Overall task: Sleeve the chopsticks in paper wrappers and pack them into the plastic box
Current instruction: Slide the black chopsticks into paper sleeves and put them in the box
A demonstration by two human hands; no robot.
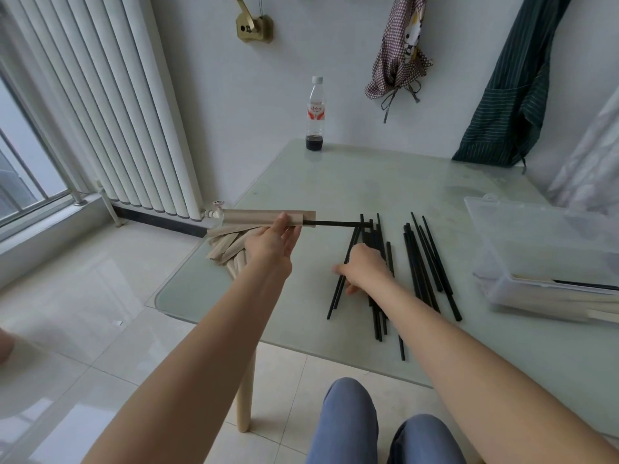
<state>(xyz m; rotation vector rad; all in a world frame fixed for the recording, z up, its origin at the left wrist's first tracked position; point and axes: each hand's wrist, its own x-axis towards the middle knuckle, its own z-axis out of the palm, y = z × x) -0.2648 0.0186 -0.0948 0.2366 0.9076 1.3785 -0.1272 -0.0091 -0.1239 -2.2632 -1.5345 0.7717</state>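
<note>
Across the lower half of the view stretches the glass table [335, 182], and we work largest to smallest from there. Beyond its left edge stands a white radiator [100, 105]; on the far wall hang a striped green apron [509, 95] and a checked cloth [398, 55]. At the table's right edge sits the clear plastic box [536, 249], lid raised, with sleeved chopsticks [569, 296] lying inside along its near side. On the glass between our arms lie the loose black chopsticks [422, 262] in two rough clusters, well apart from the box. Near the left corner of the table a pile of paper wrappers [224, 246] fans out. At the far edge stands a bottle [315, 115] holding a little dark liquid.

Our left hand [271, 246] is raised above the wrapper pile and pinches one wrapper [264, 217] between thumb and fingers — a black chopstick [338, 224] juts from its open right end. Our right hand [363, 267] rests down on the left cluster with fingers curled over the sticks — whether it actually grips one we cannot tell.
</note>
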